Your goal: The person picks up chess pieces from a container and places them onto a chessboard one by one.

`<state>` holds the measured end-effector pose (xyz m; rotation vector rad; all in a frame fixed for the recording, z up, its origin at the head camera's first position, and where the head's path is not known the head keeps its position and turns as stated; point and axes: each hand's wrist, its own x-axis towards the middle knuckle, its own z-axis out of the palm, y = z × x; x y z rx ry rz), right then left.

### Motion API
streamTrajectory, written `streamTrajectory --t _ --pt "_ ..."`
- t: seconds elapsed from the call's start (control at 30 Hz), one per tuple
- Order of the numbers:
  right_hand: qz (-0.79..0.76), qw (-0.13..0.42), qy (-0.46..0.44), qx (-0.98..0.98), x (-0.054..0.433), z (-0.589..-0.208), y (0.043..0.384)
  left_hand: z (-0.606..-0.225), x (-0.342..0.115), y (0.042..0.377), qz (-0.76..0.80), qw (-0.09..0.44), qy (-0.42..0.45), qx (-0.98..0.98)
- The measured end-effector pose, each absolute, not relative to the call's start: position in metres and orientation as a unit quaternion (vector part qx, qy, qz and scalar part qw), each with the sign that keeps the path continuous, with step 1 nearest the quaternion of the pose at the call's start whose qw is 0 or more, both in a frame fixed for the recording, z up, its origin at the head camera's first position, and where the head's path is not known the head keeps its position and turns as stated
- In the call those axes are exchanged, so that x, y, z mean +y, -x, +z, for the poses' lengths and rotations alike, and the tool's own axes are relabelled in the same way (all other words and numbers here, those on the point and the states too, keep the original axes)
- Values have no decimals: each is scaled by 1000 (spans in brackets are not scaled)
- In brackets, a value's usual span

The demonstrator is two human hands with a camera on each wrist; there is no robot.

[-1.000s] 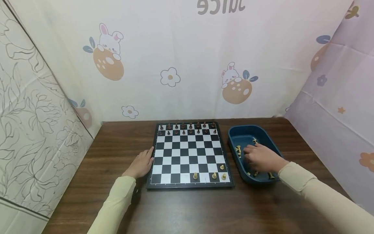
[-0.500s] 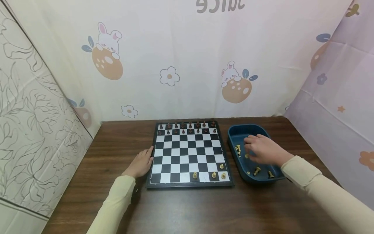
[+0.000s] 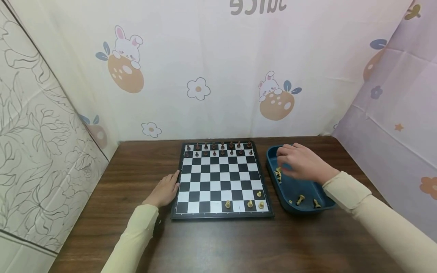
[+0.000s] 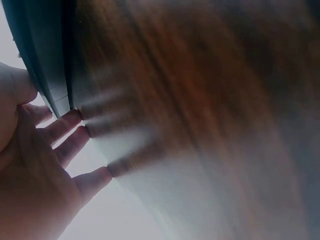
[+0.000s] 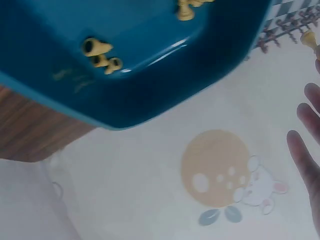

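**Pale piece in the fingers, near side of the board part-filled**

We have a chessboard (image 3: pixel 214 178) lying flat on the worktop (image 3: pixel 211 242), a blue tray (image 3: pixel 300 185) just to its right. Dark pieces (image 3: pixel 222 152) stand in two rows at the far end. At the near end we count four pale pieces (image 3: pixel 250 204): three in the nearest row, one in the row beyond, at the right edge.

Left hand (image 3: pixel 163 192): grasping nothing, fingers extended, tips against the board's left edge. Right hand (image 3: pixel 304 162): over the tray, pinching a pale chessman (image 5: pixel 308 39), as the right wrist view shows; head view hides it. We cannot tell its type. More loose pieces (image 3: pixel 300 200) lie in the tray.

We judge the step in hand to be fetching a pale chessman for the near rows. The next move, we think, calls for clearing the tray's wall, then lowering it upright without knocking its neighbours.
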<state>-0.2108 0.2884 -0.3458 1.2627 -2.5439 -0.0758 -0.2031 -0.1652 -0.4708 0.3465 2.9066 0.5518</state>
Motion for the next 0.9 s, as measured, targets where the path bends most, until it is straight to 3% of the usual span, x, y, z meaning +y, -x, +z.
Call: streamTrajectory --t 0.47,0.9 --pt "-46 91 -450 -887 232 -351 205 -472 -167 204 182 73 -122 973" --pt "-60 5 -469 -881 201 -383 201 -474 -166 203 183 70 -121 973"
